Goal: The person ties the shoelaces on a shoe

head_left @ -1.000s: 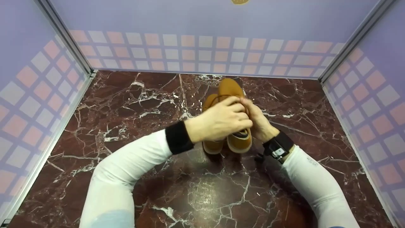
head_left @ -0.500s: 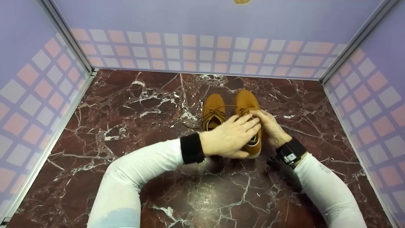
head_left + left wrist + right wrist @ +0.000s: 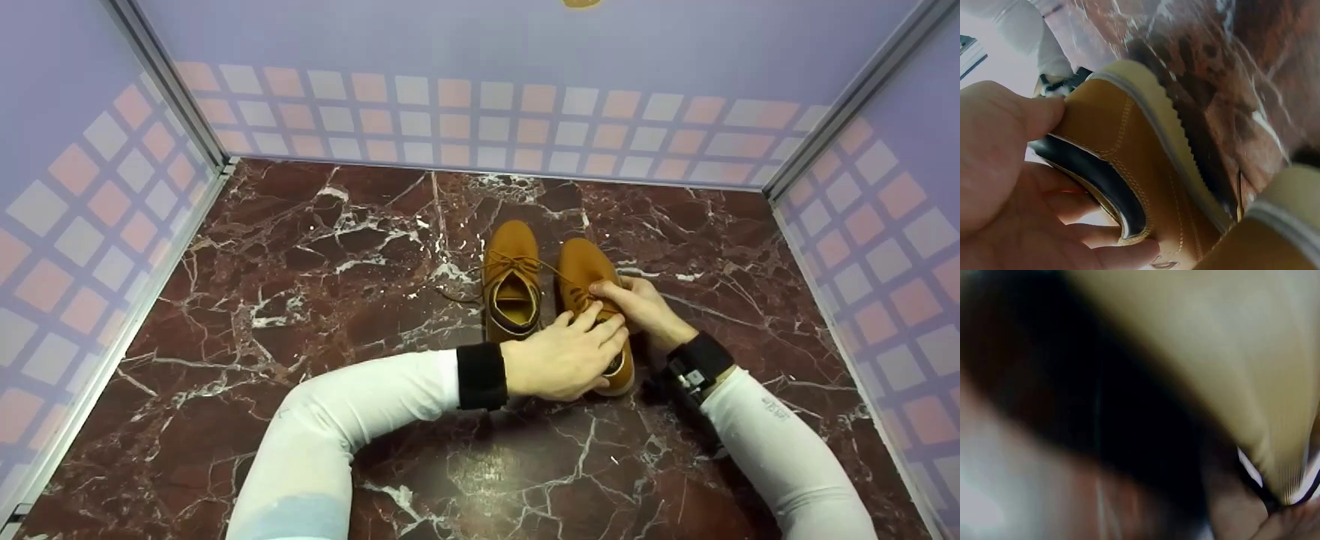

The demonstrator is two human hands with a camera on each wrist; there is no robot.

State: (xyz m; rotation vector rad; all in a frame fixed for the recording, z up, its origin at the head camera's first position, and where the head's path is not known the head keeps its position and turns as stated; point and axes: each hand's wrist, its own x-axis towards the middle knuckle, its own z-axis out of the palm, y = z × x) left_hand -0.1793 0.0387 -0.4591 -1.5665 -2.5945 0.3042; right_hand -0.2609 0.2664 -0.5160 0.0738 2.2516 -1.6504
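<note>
Two tan lace-up shoes point away from me, side by side on the dark red marble surface. My left hand (image 3: 566, 356) lies over the heel opening of the right-hand shoe (image 3: 583, 262). In the left wrist view its thumb presses the back of the heel (image 3: 1095, 109) and its fingers reach along the dark-lined collar (image 3: 1095, 174). My right hand (image 3: 645, 307) grips the same shoe by its outer side, thumb on the laces. Untouched beside it stands the left-hand shoe (image 3: 513, 247), a loose lace trailing leftward. A blurred pale sole (image 3: 1230, 354) fills much of the right wrist view.
Purple panels with pink and white squares enclose the marble surface (image 3: 337, 285) at the back (image 3: 480, 124), left (image 3: 97, 195) and right (image 3: 877, 202). The left-hand shoe stands close to my left wristband (image 3: 481, 376).
The right-hand shoe has moved right and towards me, away from the left-hand shoe it overlapped in view. Both hands moved along with it, and the left hand's fingers spread over its opening.
</note>
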